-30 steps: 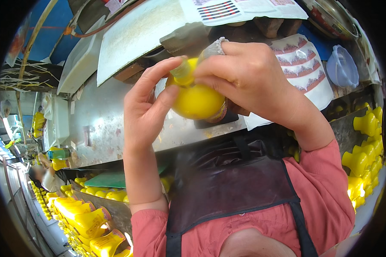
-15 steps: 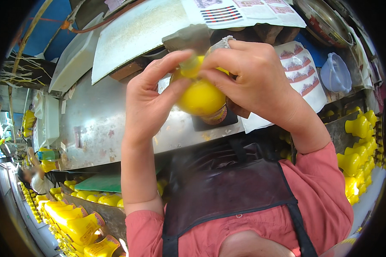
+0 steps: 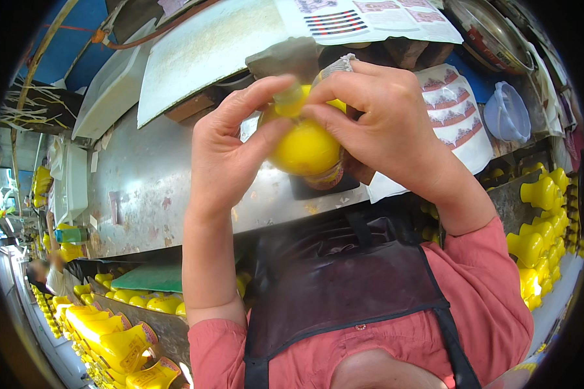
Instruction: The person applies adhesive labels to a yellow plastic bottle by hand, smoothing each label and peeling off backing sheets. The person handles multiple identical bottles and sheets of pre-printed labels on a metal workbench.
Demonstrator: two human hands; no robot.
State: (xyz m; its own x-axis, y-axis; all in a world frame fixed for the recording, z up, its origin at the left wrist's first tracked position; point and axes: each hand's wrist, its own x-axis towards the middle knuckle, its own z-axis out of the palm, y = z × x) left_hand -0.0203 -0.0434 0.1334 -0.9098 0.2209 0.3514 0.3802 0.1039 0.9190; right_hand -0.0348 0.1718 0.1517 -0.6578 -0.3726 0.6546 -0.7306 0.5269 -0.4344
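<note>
A glossy yellow vase-like piece (image 3: 305, 152) with a rounded body stands on a dark pad (image 3: 306, 190) at the front edge of the metal table. A patterned band shows near its base. My left hand (image 3: 230, 146) curls its thumb and forefinger around the blurred, greenish-yellow upper end. On the shoulder of the piece, the thumb and fingertips of my right hand (image 3: 386, 110) press together; whatever they pinch is hidden. A wrinkled grey-white cloth-like scrap (image 3: 339, 66) shows beside the right forefinger.
Sheets of printed labels (image 3: 451, 110) lie right of my hands, near a light-blue basket (image 3: 506, 113). A white board (image 3: 207, 58) covers the table's far side. Many yellow pieces (image 3: 113, 337) stand low at left and right (image 3: 532, 240). Another person (image 3: 58, 279) is at far left.
My hands and the yellow piece hold nearly the same place, with only slight finger movement. At far left, the other person's arm has shifted.
</note>
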